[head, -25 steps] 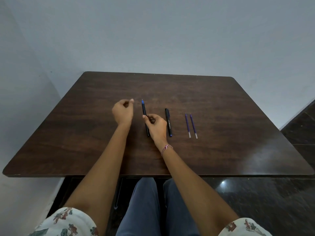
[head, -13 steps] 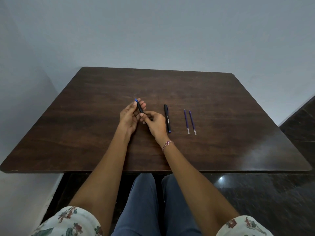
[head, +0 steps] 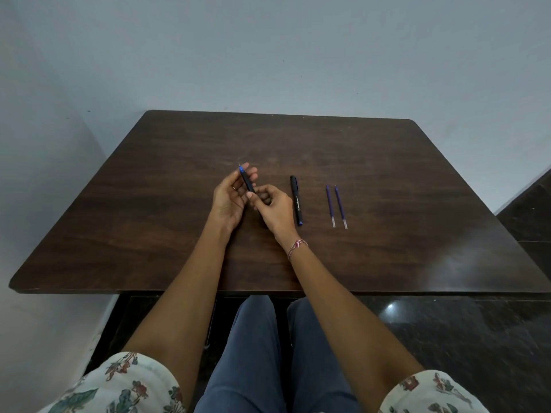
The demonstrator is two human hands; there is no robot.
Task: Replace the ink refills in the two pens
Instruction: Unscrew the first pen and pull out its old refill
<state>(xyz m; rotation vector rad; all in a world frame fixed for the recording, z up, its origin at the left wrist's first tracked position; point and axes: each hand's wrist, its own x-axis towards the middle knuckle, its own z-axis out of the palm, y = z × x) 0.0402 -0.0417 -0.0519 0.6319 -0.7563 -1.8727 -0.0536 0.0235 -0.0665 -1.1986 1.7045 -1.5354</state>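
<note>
A black pen with a blue tip [head: 246,180] is held just above the dark wooden table [head: 387,162], its tip pointing away from me. My left hand [head: 231,198] cradles its upper part with the fingers curled around it. My right hand [head: 272,208] grips its lower end, which the fingers hide. A second black capped pen [head: 296,200] lies on the table just right of my right hand. Two purple ink refills [head: 336,205] lie side by side farther right, their clear ends toward me.
The table stands against a pale wall, with another wall close on the left. My knees sit under the near edge. Dark glossy floor shows to the right of the table.
My left hand has come over from the left and taken hold of the pen's tip end. Both hands now hold the pen lifted off the table, tilted left.
</note>
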